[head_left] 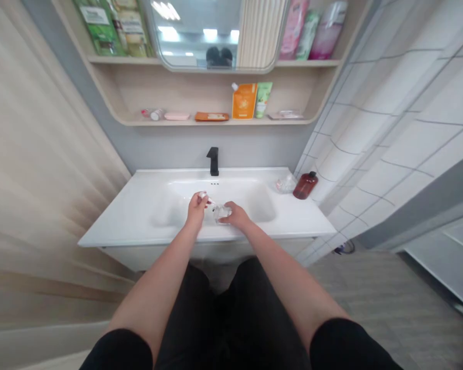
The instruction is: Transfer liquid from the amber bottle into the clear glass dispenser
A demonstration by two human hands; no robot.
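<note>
Over the front part of the white sink basin (pixel 254 203), my right hand (pixel 237 216) is wrapped round a clear, glass-like container (pixel 221 213). Just to its left, my left hand (pixel 195 208) pinches a small white object (pixel 203 195), which has a thin pale part slanting down toward the container. Whether that thin part touches the container cannot be made out. Behind both hands stands the black faucet (pixel 213 160) at the back of the basin.
On the counter's right sit a clear crumpled-looking item (pixel 286 183) and a reddish-brown bottle (pixel 305 185) with a black cap. Above the faucet, a wall shelf (pixel 170 123) holds an orange pouch (pixel 244 101), a green tube (pixel 263 99) and small items. A mirror (pixel 200 36) hangs higher up.
</note>
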